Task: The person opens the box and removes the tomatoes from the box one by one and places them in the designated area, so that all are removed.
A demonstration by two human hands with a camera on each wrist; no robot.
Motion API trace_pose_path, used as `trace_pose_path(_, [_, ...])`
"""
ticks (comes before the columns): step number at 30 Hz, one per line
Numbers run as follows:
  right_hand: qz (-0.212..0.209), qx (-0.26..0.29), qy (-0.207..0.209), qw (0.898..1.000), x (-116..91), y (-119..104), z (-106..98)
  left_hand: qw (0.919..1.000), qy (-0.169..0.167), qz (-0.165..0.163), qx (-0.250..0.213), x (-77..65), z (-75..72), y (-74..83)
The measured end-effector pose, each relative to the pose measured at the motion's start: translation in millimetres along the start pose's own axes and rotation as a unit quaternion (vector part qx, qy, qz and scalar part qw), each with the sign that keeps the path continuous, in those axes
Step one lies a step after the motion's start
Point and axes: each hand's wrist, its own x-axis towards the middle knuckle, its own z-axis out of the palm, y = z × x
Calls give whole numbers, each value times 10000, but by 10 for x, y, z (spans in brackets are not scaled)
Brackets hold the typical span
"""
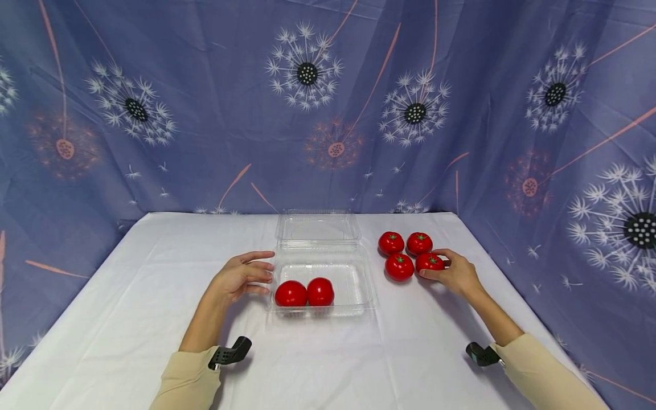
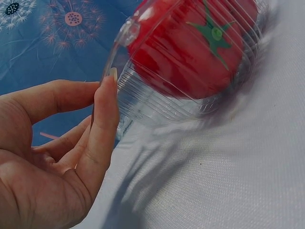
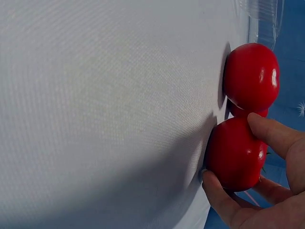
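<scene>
A clear plastic clamshell container (image 1: 353, 285) stands with its lid (image 1: 318, 228) folded back. Two red tomatoes (image 1: 320, 292) sit side by side along its near edge, toward the left. My left hand (image 1: 245, 276) pinches the container's left rim; in the left wrist view a tomato (image 2: 190, 52) with a green calyx shows through the ribbed wall. To the right, my right hand (image 1: 458, 274) grips the near right tomato (image 3: 236, 155) of a cluster, thumb on one side and fingers on the other. That tomato is close over the white cloth.
Three more tomatoes, at the back left (image 1: 391, 243), back right (image 1: 419, 243) and near left (image 1: 399, 267), lie beside the gripped one. White cloth (image 1: 328, 364) covers the table. A blue dandelion-print curtain (image 1: 215, 102) hangs behind and along the sides.
</scene>
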Motion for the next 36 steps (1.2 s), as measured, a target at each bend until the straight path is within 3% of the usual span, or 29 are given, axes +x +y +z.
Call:
trace_pose_path(10, [-64, -135, -166, 9998, 11, -33, -108, 10000, -15, -15, -34, 10, 2, -14])
trace_pose_path(15, [-346, -203, 175, 9990, 35, -170, -262, 10000, -35, 7, -48, 25, -7, -18])
trace_pose_path(19, [-642, -127, 408, 9970, 22, -400, -304, 10000, -9, -1, -31, 20, -10, -7])
trace_pose_path(25, [-1099, 13, 243, 9936, -45, -841, -174, 10000, -17, -4, -93, 7, -11, -2])
trace_pose_path(36, [-1788, 321, -524, 9820, -224, -1493, 227, 9998, -31, -47, -165, 13, -14, 3])
